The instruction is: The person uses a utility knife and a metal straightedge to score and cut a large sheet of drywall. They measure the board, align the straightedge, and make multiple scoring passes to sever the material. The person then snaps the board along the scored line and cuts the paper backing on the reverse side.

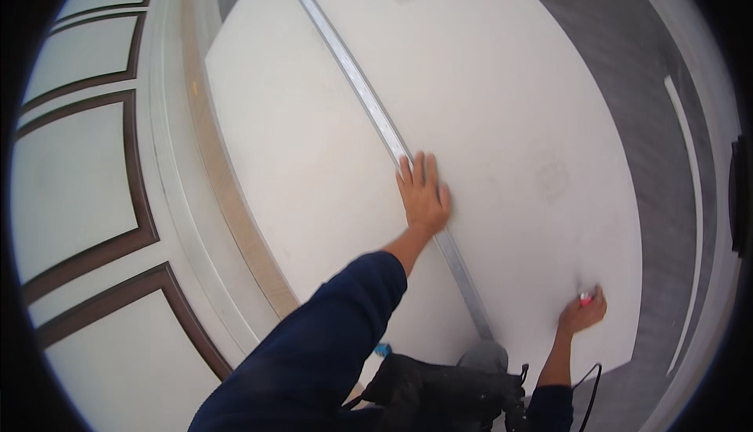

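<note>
Taking the view as a dial with twelve at the top edge, a long, straight, silver-grey metal bar point(353, 67) is lying across a broad white flat sheet point(502, 118). Its long axis is running from eleven o'clock to five o'clock, the far end reaching the top edge and the near end stopping beside a grey-clothed knee point(484, 356). Its surface is shining brightest between the far end and the bare left hand point(423, 197). That hand is resting open and flat over the bar near the centre, its slightly spread fingers pointing roughly toward twelve. At four o'clock, the bare right hand point(582, 316) is curling closed around a small red-and-silver tool point(586, 299), too small and blurred to tell which way it is pointing. Faint grey marks are showing on the sheet at twelve and three o'clock, too blurred to read. Dark grey flooring point(655, 157) is extending past the sheet at three o'clock, and a white wall with brown-framed panels point(78, 181) is standing at nine.
</note>
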`<action>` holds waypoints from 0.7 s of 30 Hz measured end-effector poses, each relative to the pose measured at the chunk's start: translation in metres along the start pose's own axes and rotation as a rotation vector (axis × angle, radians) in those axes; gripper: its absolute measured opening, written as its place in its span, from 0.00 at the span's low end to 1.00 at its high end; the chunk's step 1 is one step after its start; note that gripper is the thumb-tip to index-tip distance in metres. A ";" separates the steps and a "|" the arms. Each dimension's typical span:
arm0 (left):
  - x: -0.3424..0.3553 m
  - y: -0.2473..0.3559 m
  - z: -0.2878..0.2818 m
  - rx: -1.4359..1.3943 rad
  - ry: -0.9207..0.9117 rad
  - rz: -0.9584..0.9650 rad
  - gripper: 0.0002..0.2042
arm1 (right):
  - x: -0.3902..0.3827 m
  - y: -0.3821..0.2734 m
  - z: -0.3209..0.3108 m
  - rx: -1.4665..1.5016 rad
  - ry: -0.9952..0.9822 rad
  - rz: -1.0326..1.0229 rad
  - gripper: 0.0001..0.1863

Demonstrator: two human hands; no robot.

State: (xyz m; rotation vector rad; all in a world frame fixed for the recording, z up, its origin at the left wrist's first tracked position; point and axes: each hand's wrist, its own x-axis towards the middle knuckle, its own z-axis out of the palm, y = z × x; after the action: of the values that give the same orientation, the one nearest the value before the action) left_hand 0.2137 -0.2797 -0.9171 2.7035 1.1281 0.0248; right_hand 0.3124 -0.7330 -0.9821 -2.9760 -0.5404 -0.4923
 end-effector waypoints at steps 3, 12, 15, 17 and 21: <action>-0.001 -0.004 -0.005 0.003 -0.031 -0.024 0.34 | 0.004 -0.004 -0.006 0.106 -0.110 0.097 0.20; -0.006 -0.001 -0.002 -0.107 -0.054 -0.081 0.32 | 0.056 -0.049 -0.017 0.224 -0.358 0.331 0.18; -0.009 0.001 -0.003 -0.139 -0.052 -0.086 0.31 | 0.147 -0.165 -0.014 0.531 -0.386 0.243 0.18; -0.006 -0.003 0.000 -0.143 -0.037 -0.069 0.32 | 0.221 -0.247 0.010 0.480 -0.230 -0.135 0.20; -0.015 -0.007 0.003 -0.140 -0.035 -0.078 0.33 | 0.353 -0.368 0.065 0.415 -0.035 -0.360 0.19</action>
State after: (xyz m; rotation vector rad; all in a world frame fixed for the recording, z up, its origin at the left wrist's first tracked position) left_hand 0.1988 -0.2858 -0.9209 2.5263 1.1741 0.0432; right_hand 0.5139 -0.2638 -0.9221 -2.5026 -1.0477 -0.3028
